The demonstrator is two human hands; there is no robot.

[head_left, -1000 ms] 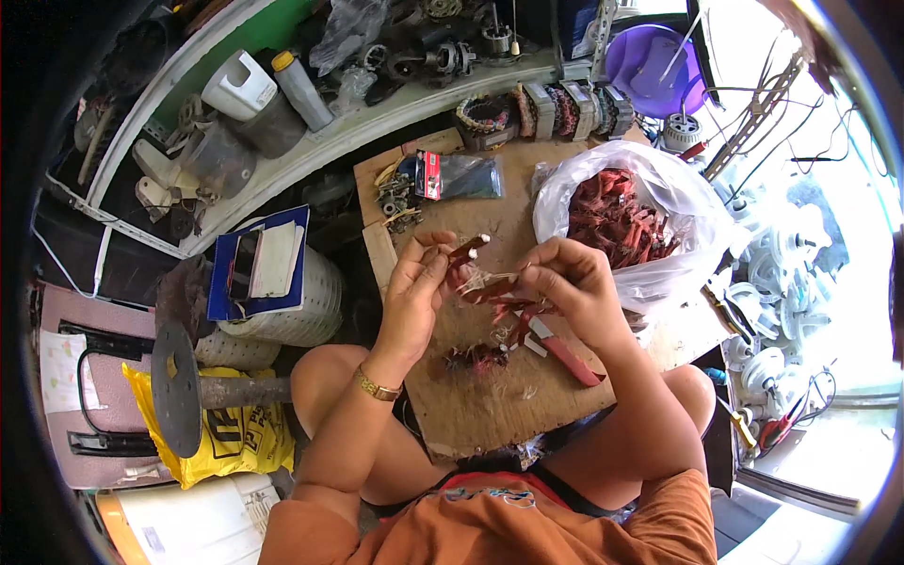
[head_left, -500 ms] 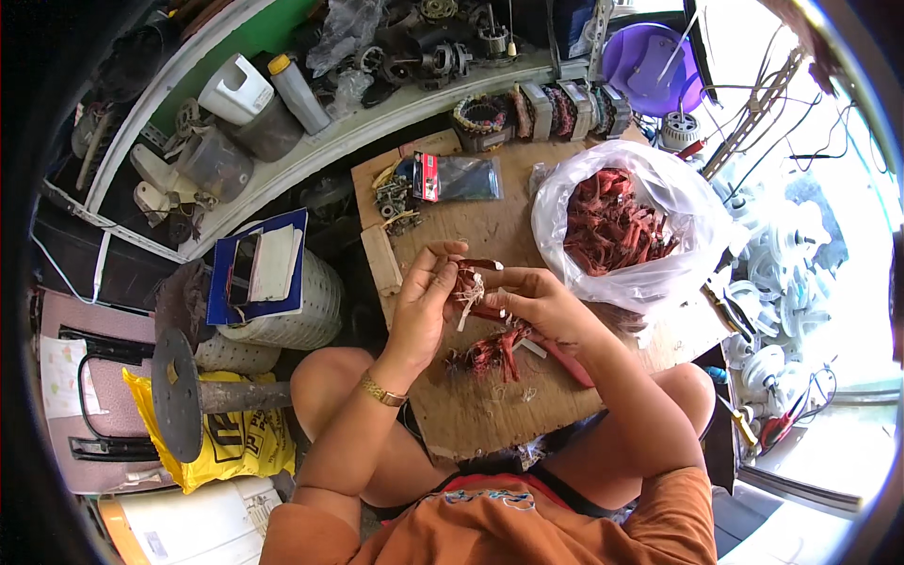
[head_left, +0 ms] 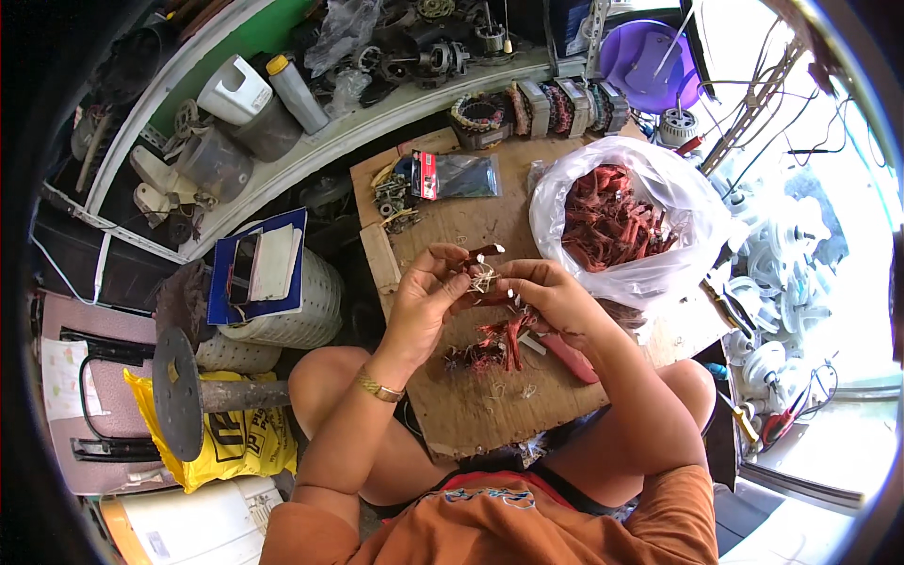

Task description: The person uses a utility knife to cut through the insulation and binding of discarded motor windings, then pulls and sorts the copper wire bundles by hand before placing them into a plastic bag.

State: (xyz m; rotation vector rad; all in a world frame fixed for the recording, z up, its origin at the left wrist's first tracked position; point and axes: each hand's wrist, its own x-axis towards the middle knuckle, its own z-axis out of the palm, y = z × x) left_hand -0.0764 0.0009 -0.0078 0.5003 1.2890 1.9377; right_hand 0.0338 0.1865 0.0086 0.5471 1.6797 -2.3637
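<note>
Above the wooden board (head_left: 452, 414), my left hand (head_left: 424, 294) is closed on a small bundle of dark red copper winding wire (head_left: 481, 253). Pale loose string (head_left: 483, 277) tangles out of the bundle between the two hands. My right hand (head_left: 546, 297) pinches the bundle's other side, thumb and forefinger together at the string. Whether it grips string, wire or both is hard to make out. Below the hands lies a pile of red wire scraps (head_left: 504, 341). Beside that pile, under my right forearm, is a red-handled tool (head_left: 570, 358), its working end partly hidden.
A white plastic bag (head_left: 697, 184) of red wire scraps stands at the board's right. Wound stator cores (head_left: 556, 108) line the far edge. A flat packet (head_left: 457, 177) and small metal parts (head_left: 391, 196) lie far left. Pliers (head_left: 725, 309) rest by the right edge.
The bundle has turned slightly between my fingers, and its pale string now spreads more loosely. My right hand has shifted a little. The surroundings look the same.
</note>
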